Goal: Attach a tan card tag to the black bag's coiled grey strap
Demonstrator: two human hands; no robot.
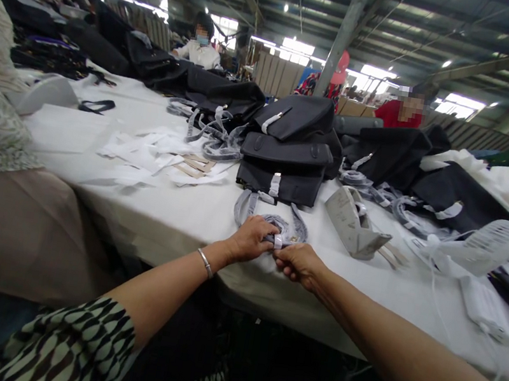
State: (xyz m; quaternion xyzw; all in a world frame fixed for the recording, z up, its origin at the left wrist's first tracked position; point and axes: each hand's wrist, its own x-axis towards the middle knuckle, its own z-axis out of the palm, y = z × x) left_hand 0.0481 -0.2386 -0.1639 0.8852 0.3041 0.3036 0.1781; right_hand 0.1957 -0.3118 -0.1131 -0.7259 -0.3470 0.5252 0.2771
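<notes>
A grey webbing strap [296, 226] lies coiled on the white table [173, 216], trailing from a stack of black bags [287, 150]. My left hand [251, 238] grips the coiled strap from the left, fingers curled over it. My right hand [297, 263] pinches the same strap from the right, beside a small white tab. The two hands touch at the strap near the table's front edge. A metal bangle sits on my left wrist.
Loose white paper pieces and tan cards [163, 157] lie left of the bags. A grey wedge-shaped tool [356, 223] and a white fan [487, 247] sit to the right. More black bags and straps [411, 177] cover the far table. Other people work behind and at left.
</notes>
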